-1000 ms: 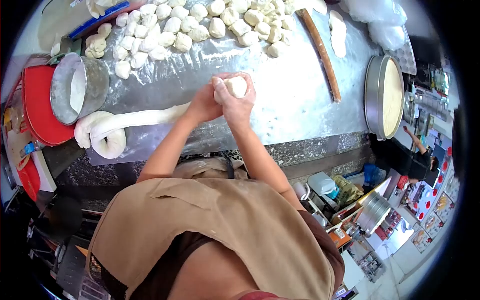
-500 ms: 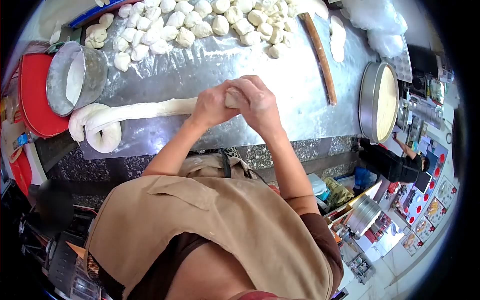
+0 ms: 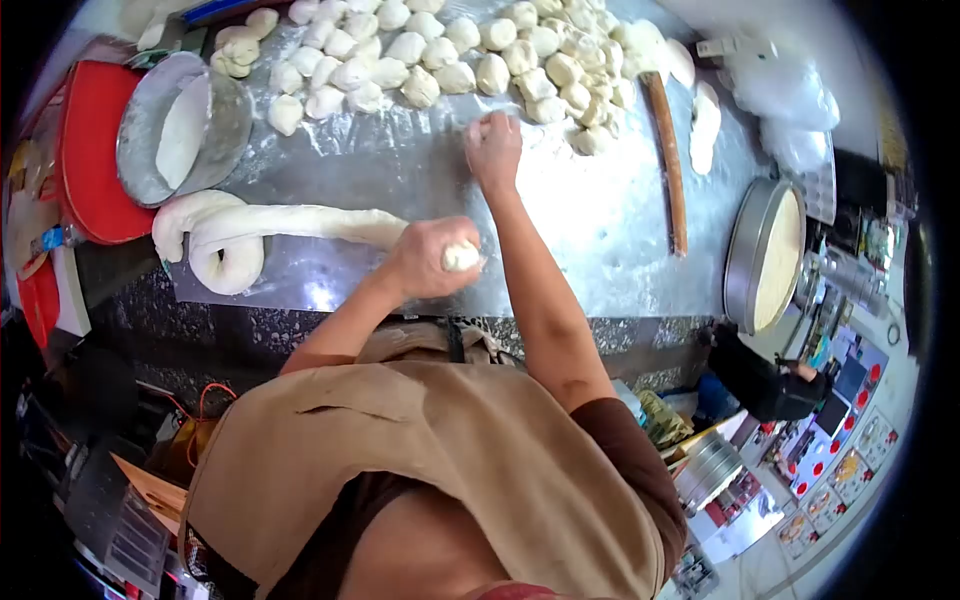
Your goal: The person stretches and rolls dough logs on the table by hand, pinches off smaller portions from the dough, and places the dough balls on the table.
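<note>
My left hand (image 3: 432, 258) is wrapped round the end of a long dough rope (image 3: 310, 222), and a rounded stub of dough pokes out of the fist on the right. Leftward, the rope runs along the metal worktop and ends in a thick coil (image 3: 225, 265). My right hand (image 3: 493, 150) reaches across the worktop, just short of a pile of dough pieces (image 3: 420, 88). Its fingers are curled in, and whatever they hold, if anything, is hidden.
A metal bowl with flour (image 3: 185, 130) stands at the left by a red lid-like panel (image 3: 100, 150). To the right lie a wooden rolling pin (image 3: 668, 165) and a round metal pan of dough (image 3: 765, 255). Plastic bags (image 3: 790, 100) sit at the back right. Another person (image 3: 765, 380) stands farther right.
My hands were together on the dough end; they have parted. The right one moved away toward the pile, while the left keeps its hold on the rope, slightly lower. The camera view shifted.
</note>
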`<action>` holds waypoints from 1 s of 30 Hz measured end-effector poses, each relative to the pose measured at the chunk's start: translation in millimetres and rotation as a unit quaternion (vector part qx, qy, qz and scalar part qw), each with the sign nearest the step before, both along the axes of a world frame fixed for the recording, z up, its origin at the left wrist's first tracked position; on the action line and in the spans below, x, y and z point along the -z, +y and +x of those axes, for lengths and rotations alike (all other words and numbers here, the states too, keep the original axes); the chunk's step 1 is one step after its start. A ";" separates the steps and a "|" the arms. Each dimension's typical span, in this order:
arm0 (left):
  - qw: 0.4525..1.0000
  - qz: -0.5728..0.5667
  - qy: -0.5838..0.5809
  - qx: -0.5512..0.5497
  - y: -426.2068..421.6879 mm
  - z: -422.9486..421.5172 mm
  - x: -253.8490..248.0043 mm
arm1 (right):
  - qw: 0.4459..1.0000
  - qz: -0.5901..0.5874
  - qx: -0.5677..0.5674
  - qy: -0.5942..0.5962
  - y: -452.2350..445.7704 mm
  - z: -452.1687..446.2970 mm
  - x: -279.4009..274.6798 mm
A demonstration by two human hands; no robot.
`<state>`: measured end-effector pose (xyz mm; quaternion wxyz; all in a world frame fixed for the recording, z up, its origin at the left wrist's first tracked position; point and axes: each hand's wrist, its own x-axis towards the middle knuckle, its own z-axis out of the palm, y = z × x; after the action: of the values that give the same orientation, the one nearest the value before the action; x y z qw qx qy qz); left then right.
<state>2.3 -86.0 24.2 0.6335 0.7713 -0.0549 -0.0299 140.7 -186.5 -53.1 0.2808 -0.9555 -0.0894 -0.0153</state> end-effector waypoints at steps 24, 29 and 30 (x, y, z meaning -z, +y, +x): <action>0.986 0.165 -0.007 -0.004 -0.5 33.8 29.2 | 0.983 0.160 -0.074 -0.059 -16.7 -82.8 -85.3; 0.971 0.236 -0.022 -0.017 3.8 19.3 22.6 | 0.999 -0.037 0.014 0.021 -15.2 -36.0 -21.8; 0.988 0.145 -0.052 0.007 3.8 7.5 2.4 | 0.999 -0.035 0.015 0.021 -16.7 -27.7 -10.4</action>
<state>9.8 -82.2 21.9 0.5106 0.8553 -0.0882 -0.0013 113.0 -203.2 -42.8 0.2486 -0.9661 -0.0696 0.0039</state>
